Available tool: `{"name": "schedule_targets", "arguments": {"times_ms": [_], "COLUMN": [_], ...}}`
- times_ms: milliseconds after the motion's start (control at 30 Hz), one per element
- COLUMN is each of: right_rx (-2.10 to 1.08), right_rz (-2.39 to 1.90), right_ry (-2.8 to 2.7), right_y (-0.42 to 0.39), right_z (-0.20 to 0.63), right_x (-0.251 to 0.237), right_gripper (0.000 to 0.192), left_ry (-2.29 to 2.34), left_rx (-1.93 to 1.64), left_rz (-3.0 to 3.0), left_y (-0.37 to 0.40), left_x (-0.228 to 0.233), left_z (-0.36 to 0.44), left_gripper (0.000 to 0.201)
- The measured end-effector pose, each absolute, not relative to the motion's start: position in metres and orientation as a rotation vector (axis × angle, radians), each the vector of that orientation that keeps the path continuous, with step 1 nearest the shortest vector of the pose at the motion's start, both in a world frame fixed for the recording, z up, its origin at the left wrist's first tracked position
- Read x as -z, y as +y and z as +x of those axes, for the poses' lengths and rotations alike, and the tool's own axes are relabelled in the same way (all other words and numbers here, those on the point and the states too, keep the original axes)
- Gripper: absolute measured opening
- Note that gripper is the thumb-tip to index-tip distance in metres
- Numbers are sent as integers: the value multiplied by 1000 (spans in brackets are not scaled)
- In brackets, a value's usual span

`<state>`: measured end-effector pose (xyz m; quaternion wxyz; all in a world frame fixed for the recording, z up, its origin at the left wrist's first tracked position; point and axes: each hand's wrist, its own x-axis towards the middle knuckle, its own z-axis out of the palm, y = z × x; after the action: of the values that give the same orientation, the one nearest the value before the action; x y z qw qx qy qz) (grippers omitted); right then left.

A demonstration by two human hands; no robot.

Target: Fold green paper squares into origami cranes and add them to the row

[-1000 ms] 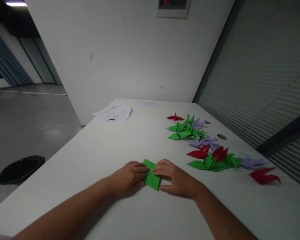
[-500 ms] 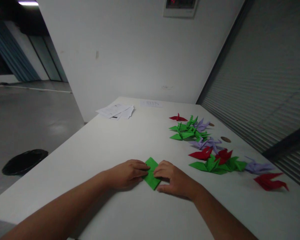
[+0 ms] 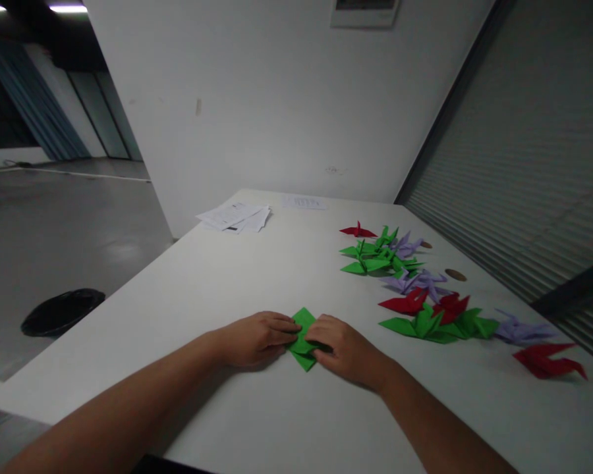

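Observation:
A folded green paper (image 3: pixel 302 341) lies flat on the white table (image 3: pixel 237 276) in front of me. My left hand (image 3: pixel 257 337) presses its left side with the fingers laid on it. My right hand (image 3: pixel 343 350) covers its right side, fingertips pinching a flap toward the middle. Both hands meet over the paper, and part of it is hidden under them.
Folded paper cranes in red (image 3: pixel 406 303), green (image 3: pixel 370 258) and lilac (image 3: pixel 521 329) lie in a row along the table's right side, by the slatted blind wall. White sheets (image 3: pixel 237 216) lie at the far left corner. A black bin (image 3: pixel 62 311) stands on the floor left.
My right hand has slid left onto the green paper, folding its right part over so less green shows. The view has shifted slightly to the left and up.

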<state>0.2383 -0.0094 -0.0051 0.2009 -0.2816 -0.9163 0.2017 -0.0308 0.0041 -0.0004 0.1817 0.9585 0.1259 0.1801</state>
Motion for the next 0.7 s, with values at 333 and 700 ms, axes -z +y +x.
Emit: {"name": "schedule_targets", "arguments": {"times_ms": [333,700], "right_rx": [-631,-518], "right_rz": [-1086,-1392], "right_ry": [-2379,-2327], "right_y": [0,0], "right_z": [230,218], "right_x": [14,22], "right_gripper": [11,21], "left_ry": [341,510], "left_rx": [-488,-463], "left_rz": [2748,2593], "left_y": [1,3], "left_x": [-4,5], "left_z": [-36,-42], "left_gripper": [36,67]}}
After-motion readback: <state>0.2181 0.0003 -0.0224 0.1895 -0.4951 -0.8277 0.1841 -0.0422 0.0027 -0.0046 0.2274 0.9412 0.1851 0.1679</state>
